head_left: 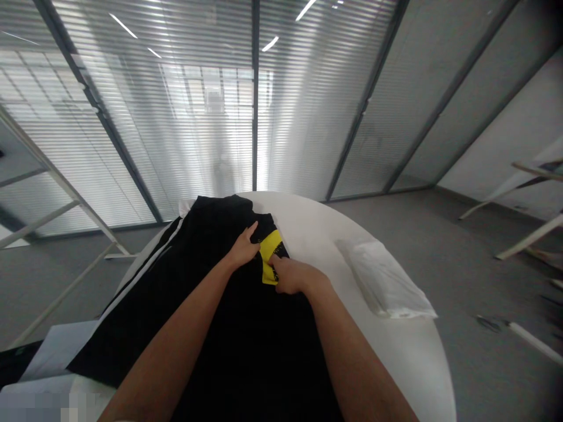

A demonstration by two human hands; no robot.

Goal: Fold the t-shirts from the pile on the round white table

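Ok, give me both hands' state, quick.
Left hand: open, flat on the black garment.
Right hand: curled, pressing the yellow label; grip cannot be told.

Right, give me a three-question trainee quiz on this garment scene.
1. True or false: both hands touch the yellow patch.
2. What lies on the table to the right of the black garment?
A) scissors B) a white bag C) a shoe
3. What colour stripe runs along the garment's left edge?

Key:
1. True: the left hand and right hand both rest at the patch.
2. B, the white bag.
3. White.
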